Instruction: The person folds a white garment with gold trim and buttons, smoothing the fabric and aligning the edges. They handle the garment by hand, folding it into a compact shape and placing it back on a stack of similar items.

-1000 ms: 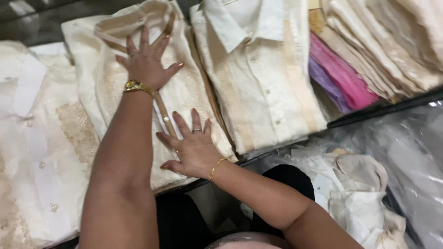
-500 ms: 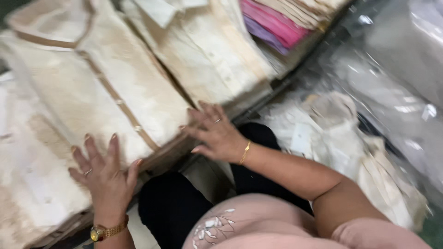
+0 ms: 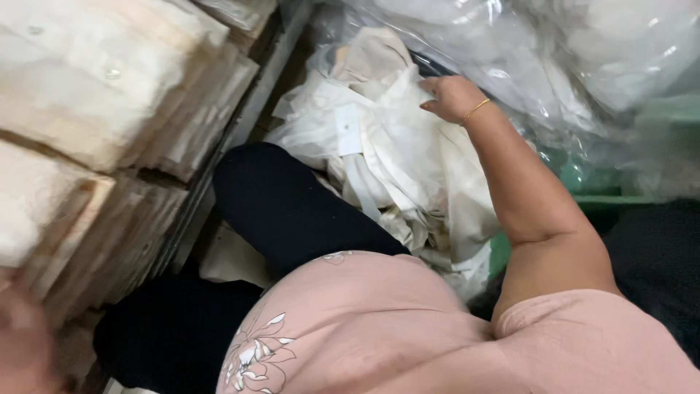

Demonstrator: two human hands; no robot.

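Observation:
My right hand [image 3: 453, 97], with a thin gold bracelet at the wrist, reaches out to a loose heap of white and cream garments [image 3: 379, 153] down at my right side. Its fingers rest on the top of the heap, and whether they grip the cloth does not show. My left hand [image 3: 22, 343] is only a blurred patch at the bottom left corner, beside the front edge of the stacks of folded cream shirts [image 3: 95, 95]. My pink top and dark trousers fill the lower middle.
Clear plastic bags of pale clothing [image 3: 554, 58] are piled behind the heap at the upper right. A green crate [image 3: 605, 197] shows under them. The edge of the table [image 3: 240, 124] runs diagonally between the shirt stacks and my legs.
The view has swung down and right, away from the folded shirts. My right hand left the shirt stack's edge and moved onto the loose garment heap. My left hand slid out to the frame's corner.

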